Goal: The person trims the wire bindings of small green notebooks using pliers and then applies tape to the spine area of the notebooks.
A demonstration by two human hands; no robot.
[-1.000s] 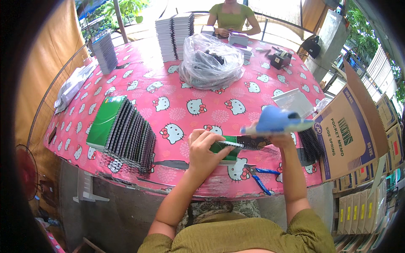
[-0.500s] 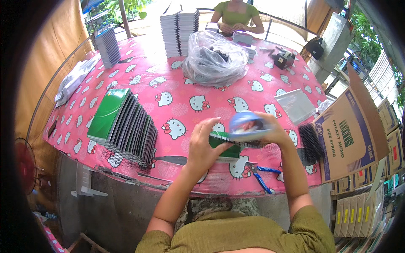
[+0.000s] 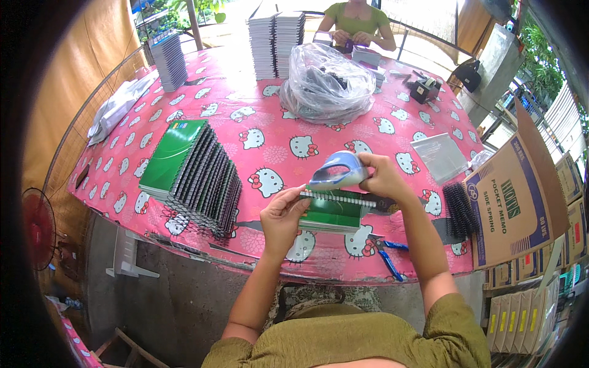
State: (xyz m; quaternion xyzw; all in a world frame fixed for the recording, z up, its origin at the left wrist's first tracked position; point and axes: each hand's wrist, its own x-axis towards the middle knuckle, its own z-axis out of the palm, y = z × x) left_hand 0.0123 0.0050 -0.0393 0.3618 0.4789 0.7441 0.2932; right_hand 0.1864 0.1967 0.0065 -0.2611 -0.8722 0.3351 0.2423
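A green-covered notebook lies on the table before me, its punched spine edge facing away. My left hand pinches the left end of that edge between thumb and fingers. In my right hand is a blue-and-white handheld tool with a looped handle, held tilted just above the spine edge. Its exact kind is unclear. Blue-handled pliers lie to the right of the notebook, near the table's front edge.
A tall stack of green spiral notebooks stands at left. A clear plastic bag of black coils sits farther back. Black coils lie beside an open cardboard box at right. Across the table, a person handles notebooks.
The blue-and-white tool has swung left and tilted over the spine edge. My left hand's fingers have closed from spread to a pinch at the notebook's left end.
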